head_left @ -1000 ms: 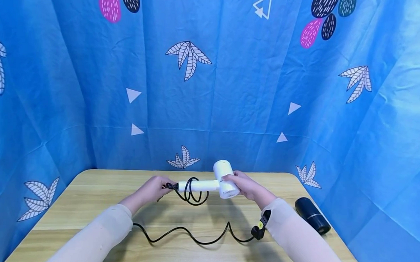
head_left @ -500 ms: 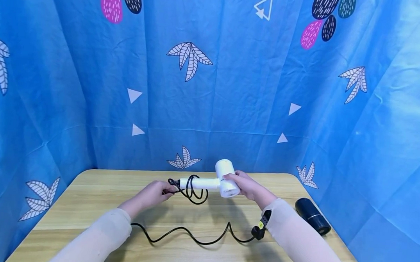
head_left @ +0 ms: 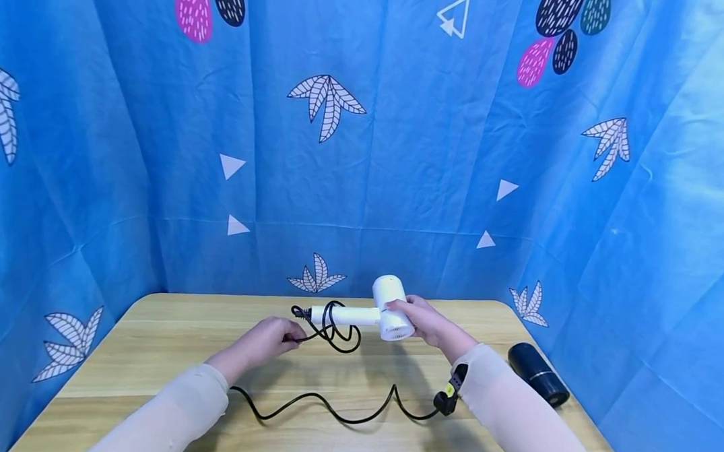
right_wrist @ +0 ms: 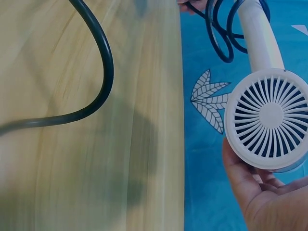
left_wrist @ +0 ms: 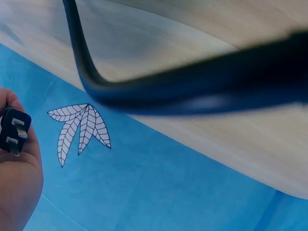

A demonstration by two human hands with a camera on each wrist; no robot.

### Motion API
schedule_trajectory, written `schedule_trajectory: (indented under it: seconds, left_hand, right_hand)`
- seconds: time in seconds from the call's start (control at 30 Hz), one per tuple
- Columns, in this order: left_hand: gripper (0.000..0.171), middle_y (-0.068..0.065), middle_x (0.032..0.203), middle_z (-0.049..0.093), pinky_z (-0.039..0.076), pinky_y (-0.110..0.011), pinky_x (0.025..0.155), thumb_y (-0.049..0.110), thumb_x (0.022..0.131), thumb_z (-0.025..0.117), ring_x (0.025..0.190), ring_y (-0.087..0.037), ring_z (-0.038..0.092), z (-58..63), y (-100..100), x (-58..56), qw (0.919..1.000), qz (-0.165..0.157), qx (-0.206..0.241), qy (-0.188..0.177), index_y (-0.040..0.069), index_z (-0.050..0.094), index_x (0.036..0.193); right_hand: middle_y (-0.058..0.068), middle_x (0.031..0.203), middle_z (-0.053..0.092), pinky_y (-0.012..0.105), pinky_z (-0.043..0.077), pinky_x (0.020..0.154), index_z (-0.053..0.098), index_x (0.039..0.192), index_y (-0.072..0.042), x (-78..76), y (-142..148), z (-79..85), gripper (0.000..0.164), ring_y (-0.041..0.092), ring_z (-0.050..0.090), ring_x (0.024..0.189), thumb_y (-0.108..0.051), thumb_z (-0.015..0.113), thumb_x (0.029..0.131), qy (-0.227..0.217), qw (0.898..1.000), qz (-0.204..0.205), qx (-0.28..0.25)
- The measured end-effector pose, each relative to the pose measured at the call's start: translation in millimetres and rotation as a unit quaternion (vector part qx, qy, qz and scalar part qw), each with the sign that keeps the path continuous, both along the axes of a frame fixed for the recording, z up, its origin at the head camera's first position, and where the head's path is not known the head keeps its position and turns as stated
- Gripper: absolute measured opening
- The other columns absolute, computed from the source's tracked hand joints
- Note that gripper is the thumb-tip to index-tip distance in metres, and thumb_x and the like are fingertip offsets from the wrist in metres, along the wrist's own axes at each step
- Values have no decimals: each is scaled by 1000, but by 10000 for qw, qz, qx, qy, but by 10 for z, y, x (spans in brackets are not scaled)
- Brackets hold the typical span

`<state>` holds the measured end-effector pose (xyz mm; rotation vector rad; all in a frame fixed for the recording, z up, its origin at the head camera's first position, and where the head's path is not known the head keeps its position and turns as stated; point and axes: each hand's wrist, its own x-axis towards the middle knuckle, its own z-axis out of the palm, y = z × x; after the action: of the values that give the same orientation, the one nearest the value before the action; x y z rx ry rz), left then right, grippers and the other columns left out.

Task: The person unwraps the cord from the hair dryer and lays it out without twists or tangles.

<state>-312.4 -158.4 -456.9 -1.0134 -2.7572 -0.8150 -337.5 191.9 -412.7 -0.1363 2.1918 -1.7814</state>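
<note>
A white hair dryer (head_left: 352, 316) is held up over the table, its handle pointing left. My right hand (head_left: 423, 319) grips its barrel, thumb on the near side. In the right wrist view the round vent grille (right_wrist: 270, 115) faces the camera, above the palm. The black cord (right_wrist: 226, 60) is wound in loose loops around the handle. Left of the handle's end, my left hand (head_left: 273, 338) pinches the cord's free end. A black two-pronged plug (left_wrist: 8, 131) shows between those fingers in the left wrist view.
On the right side of the wooden table (head_left: 168, 352) lies a black cylinder (head_left: 539, 373). A wavy black cable (head_left: 312, 394) runs from the left sleeve to a wrist device (head_left: 448, 393) on the right arm. Blue patterned curtains (head_left: 412, 188) enclose the back and sides.
My left hand has moved from the handle's end down and slightly left, drawing a short stretch of cord with it. The right hand and hair dryer have hardly shifted.
</note>
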Motion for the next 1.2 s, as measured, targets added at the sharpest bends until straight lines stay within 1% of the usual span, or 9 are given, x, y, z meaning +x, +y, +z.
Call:
schedule_trajectory:
  seconds: [0.2, 0.37, 0.57, 0.73, 0.87, 1.03, 1.2]
  left_hand:
    - [15, -4, 96, 75, 59, -31, 76, -1, 87, 73, 87, -17, 71, -13, -11, 35, 9989, -100, -103, 444, 6, 77, 100]
    - [17, -3, 100, 75, 59, -33, 81, 0, 88, 74, 93, -20, 71, 31, -33, 95, 9974, -124, -193, 690, 7, 77, 103]
    - [19, -1, 102, 75, 58, -33, 82, 3, 89, 74, 95, -19, 71, 84, -70, 155, 9954, -211, -339, 874, 11, 78, 105]
    - [19, 2, 103, 75, 58, -31, 83, 6, 90, 73, 96, -15, 70, 120, -82, 198, 9945, -198, -400, 946, 13, 77, 107]
    - [20, 4, 104, 75, 58, -32, 84, 7, 90, 73, 97, -15, 70, 151, -79, 231, 9940, -207, -394, 995, 14, 77, 108]
    - [20, 4, 105, 75, 57, -33, 86, 7, 91, 73, 98, -15, 70, 172, -85, 262, 9938, -236, -301, 1043, 15, 77, 109]
    - [20, 3, 104, 75, 57, -35, 88, 6, 89, 74, 97, -16, 70, 178, -108, 260, 9913, -294, -93, 1281, 15, 78, 107]
  right_hand:
    - [20, 114, 62, 42, 59, 81, 43, 135, 6, -7, -2, -29, 64, 27, 66, 96, -35, 66, 91, 46, 10000, -78, 10]
    - [19, 116, 62, 43, 58, 82, 43, 137, 4, -9, -8, -25, 65, 27, 66, 97, -35, 66, 91, -4, 9998, -177, 44]
    - [20, 118, 60, 42, 58, 83, 41, 138, 4, -21, 0, -43, 66, 28, 65, 100, -36, 66, 91, -1, 9997, -228, 111]
    - [21, 120, 57, 43, 57, 84, 38, 137, 5, -21, 10, -58, 67, 29, 64, 101, -36, 67, 92, 58, 9995, -293, 127]
    - [21, 121, 57, 42, 57, 84, 38, 138, 3, -30, 15, -61, 69, 29, 63, 102, -37, 68, 90, 27, 9990, -430, 142]
    - [21, 121, 57, 41, 57, 82, 39, 138, 2, -34, 22, -59, 69, 30, 64, 102, -37, 69, 90, 47, 9982, -575, 158]
    - [22, 121, 57, 42, 57, 83, 39, 137, 4, -34, 36, -55, 68, 29, 64, 101, -37, 68, 91, 164, 9978, -629, 117]
